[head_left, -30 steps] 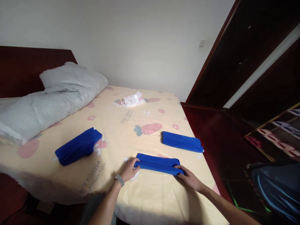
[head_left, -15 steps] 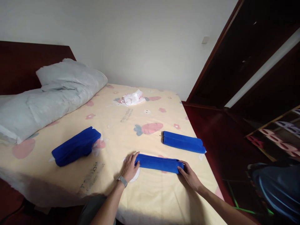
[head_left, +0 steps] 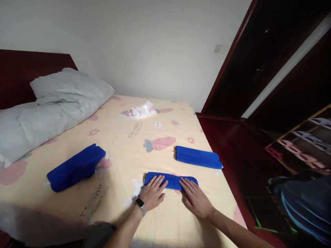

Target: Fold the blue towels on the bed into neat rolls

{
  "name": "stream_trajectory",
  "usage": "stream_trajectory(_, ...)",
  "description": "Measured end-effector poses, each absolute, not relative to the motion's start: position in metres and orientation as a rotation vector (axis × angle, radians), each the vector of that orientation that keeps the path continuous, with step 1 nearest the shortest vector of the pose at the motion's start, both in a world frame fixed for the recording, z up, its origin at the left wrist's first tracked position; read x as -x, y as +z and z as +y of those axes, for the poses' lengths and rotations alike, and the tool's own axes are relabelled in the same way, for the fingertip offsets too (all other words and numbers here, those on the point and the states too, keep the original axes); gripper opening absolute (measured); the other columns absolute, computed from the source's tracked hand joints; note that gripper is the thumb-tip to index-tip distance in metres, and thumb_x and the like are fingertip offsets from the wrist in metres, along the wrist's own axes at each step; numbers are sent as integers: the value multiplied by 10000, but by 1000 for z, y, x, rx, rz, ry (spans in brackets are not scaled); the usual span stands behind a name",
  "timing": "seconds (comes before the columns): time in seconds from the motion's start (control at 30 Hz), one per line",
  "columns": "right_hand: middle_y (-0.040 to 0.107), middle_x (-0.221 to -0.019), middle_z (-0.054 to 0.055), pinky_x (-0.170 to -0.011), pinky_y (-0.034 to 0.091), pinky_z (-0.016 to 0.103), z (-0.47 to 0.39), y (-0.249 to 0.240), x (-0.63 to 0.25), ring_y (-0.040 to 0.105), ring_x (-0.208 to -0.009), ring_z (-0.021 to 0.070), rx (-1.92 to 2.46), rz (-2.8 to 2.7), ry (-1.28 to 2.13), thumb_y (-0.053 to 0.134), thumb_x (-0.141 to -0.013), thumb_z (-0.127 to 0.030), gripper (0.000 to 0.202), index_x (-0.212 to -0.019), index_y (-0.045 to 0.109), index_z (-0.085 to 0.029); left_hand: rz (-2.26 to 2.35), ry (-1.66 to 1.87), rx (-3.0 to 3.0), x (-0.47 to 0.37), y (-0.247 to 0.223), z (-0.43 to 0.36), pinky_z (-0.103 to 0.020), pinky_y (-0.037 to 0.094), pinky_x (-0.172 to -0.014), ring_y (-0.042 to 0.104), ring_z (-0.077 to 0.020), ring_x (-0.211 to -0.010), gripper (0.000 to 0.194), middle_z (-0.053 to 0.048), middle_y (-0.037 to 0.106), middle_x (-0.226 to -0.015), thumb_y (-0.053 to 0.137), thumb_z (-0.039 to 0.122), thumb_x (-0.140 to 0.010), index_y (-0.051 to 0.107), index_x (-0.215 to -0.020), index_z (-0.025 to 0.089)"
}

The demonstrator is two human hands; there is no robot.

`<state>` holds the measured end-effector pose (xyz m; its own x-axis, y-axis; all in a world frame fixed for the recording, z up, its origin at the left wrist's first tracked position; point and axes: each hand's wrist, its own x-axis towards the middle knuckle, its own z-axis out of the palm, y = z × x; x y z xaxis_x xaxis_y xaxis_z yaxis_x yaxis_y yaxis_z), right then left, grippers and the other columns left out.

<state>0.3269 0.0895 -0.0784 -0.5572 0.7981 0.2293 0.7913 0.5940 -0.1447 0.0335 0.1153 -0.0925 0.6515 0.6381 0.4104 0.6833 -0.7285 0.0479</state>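
Note:
Nearest to me, a folded blue cloth strip (head_left: 172, 181) lies flat across the bed. My left hand (head_left: 153, 194) rests with spread fingers on its left part; a watch is on that wrist. On its right part lies my right hand (head_left: 195, 197), palm down, fingers stretched out. Beyond it to the right is a second folded blue cloth (head_left: 198, 157). A third blue cloth (head_left: 76, 168), less evenly folded, sits at the left.
The bed (head_left: 124, 148) has a patterned cream sheet. A crumpled white plastic bag (head_left: 142, 110) lies near the wall. A grey quilt (head_left: 59, 103) covers the left side. Slippers (head_left: 307, 137) stand on a rack at the right, beyond the bed's edge.
Both hands have moved from gripping the ends of the near blue strip to lying flat on top of it, closer together. The view has shifted slightly.

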Motion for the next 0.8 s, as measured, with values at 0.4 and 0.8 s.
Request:
stream_trajectory(0.4,583,-1393,86,-1080,434,436,134,-78,-375,558,-1258,269,1473,-2172,820,496,-911,-340,489,-1389,496,-234,-1873,-872,3027,21,-76,171,-303,511,-959,655,-192,-1097,435,-18,679,-1253,609,177,-826,601,-1248,284)
stream_trajectory(0.8,688,-843,15,-783,568,337,135,-85,-370,676,-798,198,1490,-1139,1462,752,-765,-562,443,-976,631,-190,-2010,-858,2964,20,-60,172,-359,461,-923,624,-250,-1017,218,-47,711,-1028,636,343,-850,679,-1036,238)
